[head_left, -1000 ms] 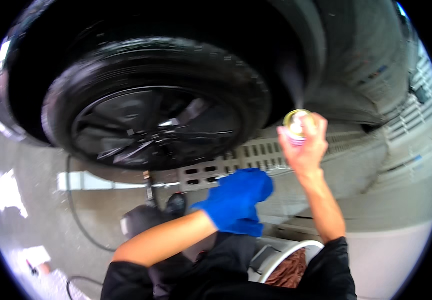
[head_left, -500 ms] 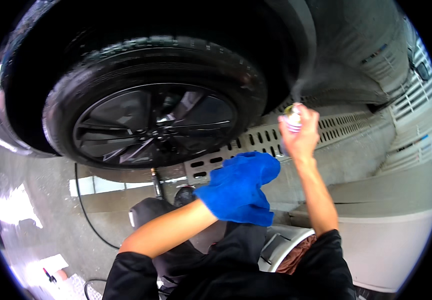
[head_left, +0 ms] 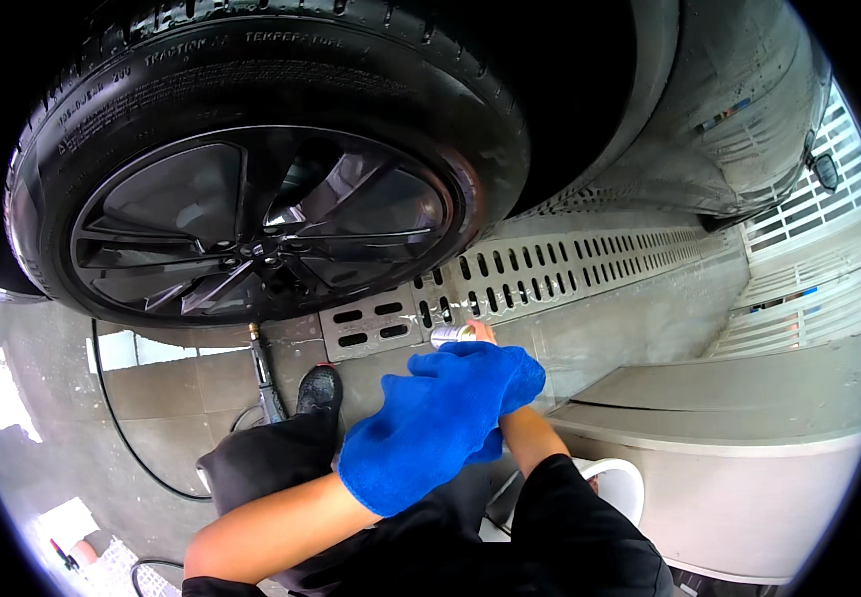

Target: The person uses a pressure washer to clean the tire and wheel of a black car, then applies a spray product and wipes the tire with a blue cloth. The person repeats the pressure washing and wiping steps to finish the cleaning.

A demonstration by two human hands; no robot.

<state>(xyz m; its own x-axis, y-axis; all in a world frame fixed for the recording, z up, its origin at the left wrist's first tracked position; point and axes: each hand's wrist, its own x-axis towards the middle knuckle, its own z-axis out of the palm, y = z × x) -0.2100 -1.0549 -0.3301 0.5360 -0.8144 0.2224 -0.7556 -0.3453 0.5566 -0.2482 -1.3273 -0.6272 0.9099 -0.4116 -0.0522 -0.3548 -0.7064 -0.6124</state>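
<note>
A blue microfibre cloth [head_left: 430, 418] covers my left hand from wrist to fingertips and bunches at its far end, so the fingers themselves do not show. Just beyond it, my right hand [head_left: 484, 331] grips a small spray can [head_left: 453, 335] that points left; the cloth hides most of that hand and part of the can. Ahead and to the left is a black car wheel, with a wet-looking tyre [head_left: 281, 75] and a dark spoked rim [head_left: 177, 189]. Neither hand touches the wheel.
A slotted drain grate [head_left: 510, 274] runs beside the wheel. On the floor a spray gun [head_left: 263, 373] and a black hose [head_left: 117, 418] lie near my shoe [head_left: 320, 390]. At right stand a white bucket [head_left: 628, 488] and a pale curved panel [head_left: 749, 478].
My right hand has brought the spray can down and left, from beside the wheel to behind the cloth. The mist from it is gone. The cloth-covered hand is lower, and the wheel looks closer.
</note>
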